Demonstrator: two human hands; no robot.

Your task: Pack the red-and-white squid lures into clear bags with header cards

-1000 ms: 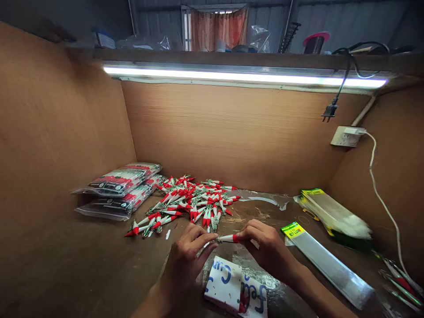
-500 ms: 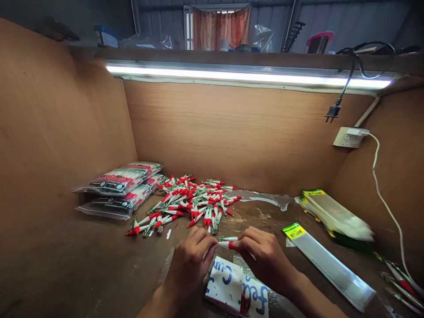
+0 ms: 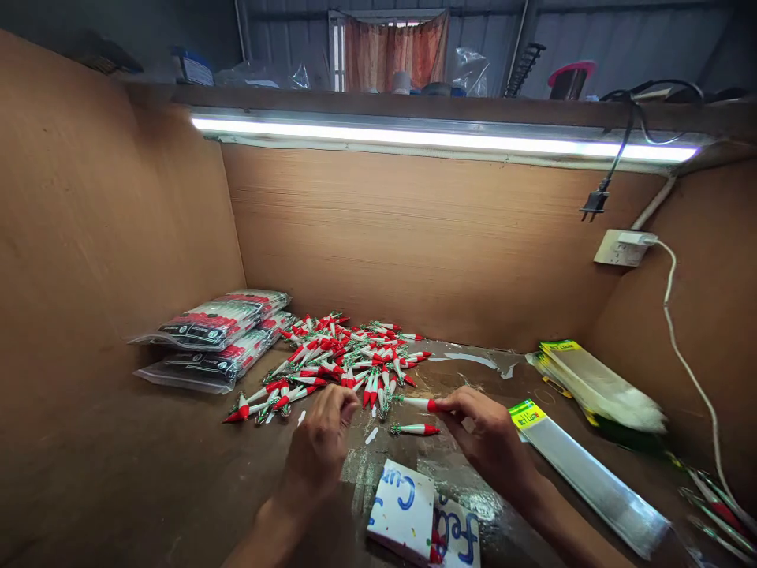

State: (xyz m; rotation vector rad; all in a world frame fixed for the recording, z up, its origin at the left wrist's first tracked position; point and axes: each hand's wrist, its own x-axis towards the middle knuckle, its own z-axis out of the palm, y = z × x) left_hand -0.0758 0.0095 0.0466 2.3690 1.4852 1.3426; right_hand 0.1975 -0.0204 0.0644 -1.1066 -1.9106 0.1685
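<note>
Beside right hand (image 3: pixel 486 430) pinching lure (image 3: pixel 419 404): yellow label (image 3: pixel 526 413) reading "LURE".

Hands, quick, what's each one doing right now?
Left hand: partly curled; can't tell whether it holds anything.
Right hand: closed, holding a red-and-white lure by its red end.

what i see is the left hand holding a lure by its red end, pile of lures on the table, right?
Wrong hand: the head view shows the right hand holding the lure by its red end. The pile of lures does lie on the table.
</note>
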